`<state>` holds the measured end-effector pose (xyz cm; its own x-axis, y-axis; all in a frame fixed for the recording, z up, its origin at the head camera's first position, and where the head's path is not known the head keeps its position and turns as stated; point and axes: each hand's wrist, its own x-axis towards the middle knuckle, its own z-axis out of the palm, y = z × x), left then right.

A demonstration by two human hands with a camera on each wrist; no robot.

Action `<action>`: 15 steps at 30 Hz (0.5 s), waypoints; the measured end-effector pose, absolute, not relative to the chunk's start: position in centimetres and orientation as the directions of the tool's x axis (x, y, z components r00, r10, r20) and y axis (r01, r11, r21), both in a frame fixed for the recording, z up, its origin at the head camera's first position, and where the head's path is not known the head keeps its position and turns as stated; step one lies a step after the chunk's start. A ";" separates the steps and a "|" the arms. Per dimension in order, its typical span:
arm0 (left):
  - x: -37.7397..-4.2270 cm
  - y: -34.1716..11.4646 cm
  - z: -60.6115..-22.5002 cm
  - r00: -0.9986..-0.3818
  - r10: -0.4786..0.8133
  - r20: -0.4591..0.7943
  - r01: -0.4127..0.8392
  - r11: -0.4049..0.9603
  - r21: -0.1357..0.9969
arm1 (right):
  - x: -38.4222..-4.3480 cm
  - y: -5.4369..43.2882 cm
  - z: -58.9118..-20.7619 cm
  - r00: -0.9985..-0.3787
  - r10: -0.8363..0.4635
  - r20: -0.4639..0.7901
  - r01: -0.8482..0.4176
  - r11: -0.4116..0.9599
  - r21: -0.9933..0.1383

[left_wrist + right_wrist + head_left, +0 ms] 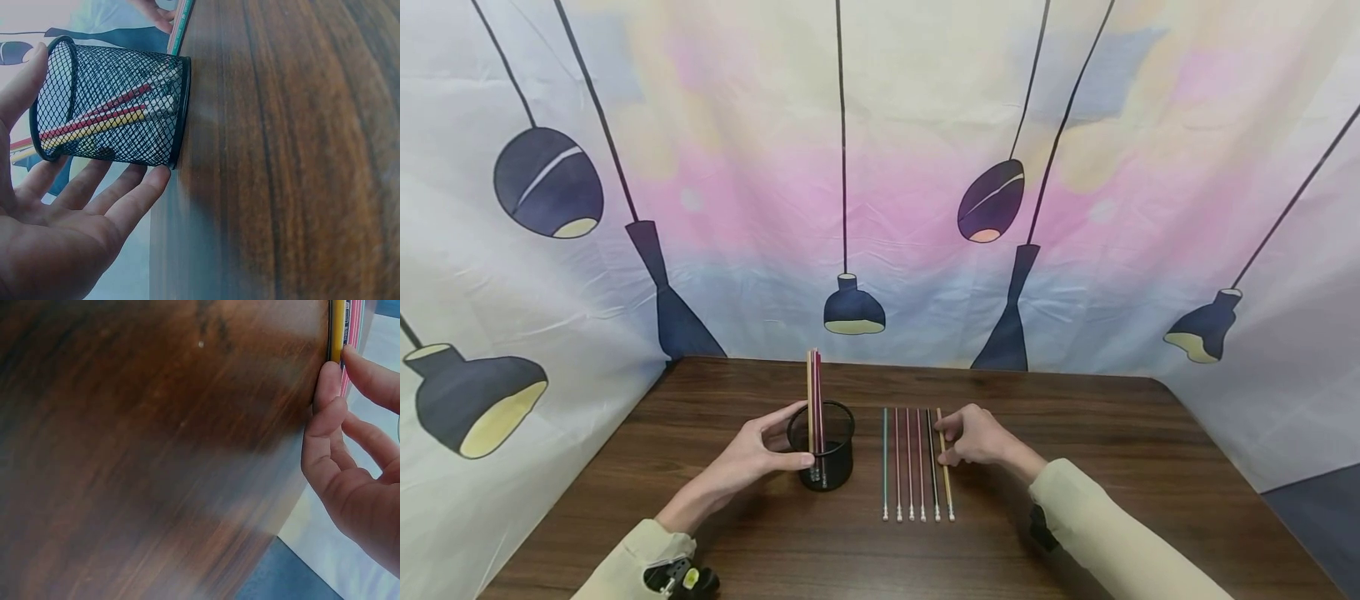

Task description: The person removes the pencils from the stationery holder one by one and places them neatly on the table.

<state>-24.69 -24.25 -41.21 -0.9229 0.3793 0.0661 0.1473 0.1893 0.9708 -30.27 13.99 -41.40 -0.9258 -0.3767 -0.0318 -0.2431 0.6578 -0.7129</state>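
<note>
A black wire-mesh pencil cup (837,467) stands upright on the table, with several red and yellow pencils (816,392) leaning in it, eraser ends down. My left hand (752,454) holds the cup from its left, thumb near the rim and fingers along the mesh side (119,106). To the cup's right, several pencils lie side by side in a row, erasers toward me. A teal pencil (885,467) is at the row's left end, reddish ones (911,467) in between, then a black pencil (934,475). My right hand (976,435) pinches the yellow pencil (947,483) at the right end.
The dark wood-grain table (1097,417) reaches back to a hanging cloth (917,192) printed with lamps, which also covers the sides. Each sleeve cuff bears a dark strap, the left one with a small device (681,577).
</note>
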 end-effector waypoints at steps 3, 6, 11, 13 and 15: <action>-24.7 -24.2 -41.2 -0.923 0.380 0.066 0.147 0.189 0.971 | -30.3 14.2 -41.3 -0.923 -0.383 -0.023 -0.252 0.652 -0.715; -24.7 -24.2 -41.2 -0.921 0.384 0.067 0.146 0.181 0.973 | -30.4 14.5 -40.9 -0.921 -0.388 -0.003 -0.269 0.644 -0.716; -24.7 -24.2 -41.2 -0.920 0.386 0.069 0.146 0.176 0.973 | -30.5 14.6 -40.0 -0.914 -0.403 0.038 -0.314 0.647 -0.694; -24.8 -24.2 -41.3 -0.922 0.381 0.066 0.145 0.182 0.972 | -30.6 14.5 -39.6 -0.911 -0.410 0.050 -0.332 0.655 -0.679; -24.8 -24.2 -41.3 -0.923 0.380 0.067 0.149 0.190 0.970 | -30.6 14.3 -39.3 -0.906 -0.420 0.057 -0.347 0.658 -0.669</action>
<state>-24.75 -24.22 -41.32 -0.9225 0.3800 0.0670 0.1487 0.1899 0.9705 -30.58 14.29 -39.32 -0.9057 -0.4201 0.0567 -0.3468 0.6576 -0.6688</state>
